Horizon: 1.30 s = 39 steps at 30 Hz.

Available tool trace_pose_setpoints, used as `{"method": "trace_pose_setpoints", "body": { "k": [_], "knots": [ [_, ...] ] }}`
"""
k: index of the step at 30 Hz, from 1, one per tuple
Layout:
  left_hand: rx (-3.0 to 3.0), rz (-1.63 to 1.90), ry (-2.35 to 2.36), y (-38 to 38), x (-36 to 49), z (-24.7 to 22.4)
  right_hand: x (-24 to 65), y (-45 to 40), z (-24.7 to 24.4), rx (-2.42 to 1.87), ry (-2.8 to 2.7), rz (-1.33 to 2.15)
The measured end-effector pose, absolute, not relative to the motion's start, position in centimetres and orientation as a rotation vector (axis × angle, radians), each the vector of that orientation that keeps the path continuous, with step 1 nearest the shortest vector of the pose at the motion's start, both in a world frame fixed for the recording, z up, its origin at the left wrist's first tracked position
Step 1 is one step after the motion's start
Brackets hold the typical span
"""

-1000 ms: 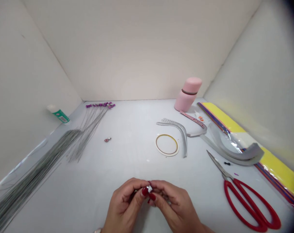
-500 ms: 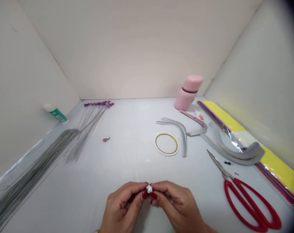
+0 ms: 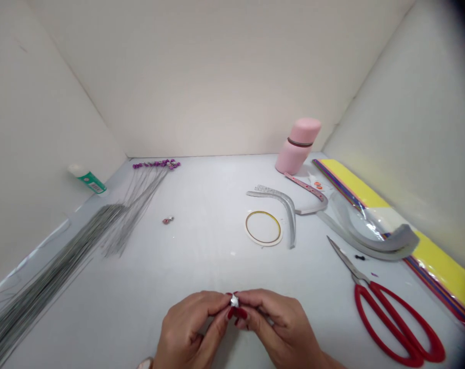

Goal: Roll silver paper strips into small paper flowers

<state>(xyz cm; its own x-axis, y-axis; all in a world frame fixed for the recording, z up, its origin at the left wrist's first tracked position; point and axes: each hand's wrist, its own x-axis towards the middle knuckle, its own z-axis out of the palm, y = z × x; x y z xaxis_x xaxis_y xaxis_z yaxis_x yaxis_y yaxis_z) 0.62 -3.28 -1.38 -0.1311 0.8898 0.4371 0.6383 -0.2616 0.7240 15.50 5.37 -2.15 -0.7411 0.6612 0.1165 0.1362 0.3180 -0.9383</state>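
Between the fingertips of both hands is a small shiny silver paper star (image 3: 234, 301), puffy and partly covered by red-nailed thumbs. My left hand (image 3: 196, 325) is closed, pinching it from the left. From the other side my right hand (image 3: 280, 323) grips it with thumb and index finger, the other fingers curled underneath. Beyond the hands lie a roll of double-sided tape (image 3: 247, 234) and silver paper strips (image 3: 291, 220), bent into curves. A small pink-and-silver piece (image 3: 167, 220) rests farther left; its kind is too small to tell.
Red-handled scissors (image 3: 393, 318) lie at right beside a yellow paper pack (image 3: 440, 256) and a curved grey strip bundle (image 3: 393, 250). A pink flask (image 3: 298, 146) stands behind. Thin wires (image 3: 71, 256), purple-tipped stems (image 3: 155, 164) and a green-white tube (image 3: 89, 180) are at left.
Both hands have shifted slightly, the left one moving a little left and down. The silver star has turned between the fingertips, and the thumbs have come closer together.
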Motion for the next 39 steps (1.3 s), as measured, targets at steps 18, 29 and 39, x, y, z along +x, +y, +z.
{"method": "trace_pose_setpoints", "body": {
  "k": [18, 29, 39],
  "knots": [
    [2.179, 1.38, 1.826, -3.0, 1.0, -0.6, 15.5, 5.4, -1.7, -0.556, -2.244, 1.121],
    [2.028, 1.3, 1.827, -3.2, 1.0, -1.3, 15.4, 4.8, -1.8, -0.659, -2.228, 1.309],
    [1.36, 1.216, 1.638, -2.6, 0.7, -1.1, 15.0, 5.0, -1.8, -0.864, -1.911, 1.724]
  ]
}}
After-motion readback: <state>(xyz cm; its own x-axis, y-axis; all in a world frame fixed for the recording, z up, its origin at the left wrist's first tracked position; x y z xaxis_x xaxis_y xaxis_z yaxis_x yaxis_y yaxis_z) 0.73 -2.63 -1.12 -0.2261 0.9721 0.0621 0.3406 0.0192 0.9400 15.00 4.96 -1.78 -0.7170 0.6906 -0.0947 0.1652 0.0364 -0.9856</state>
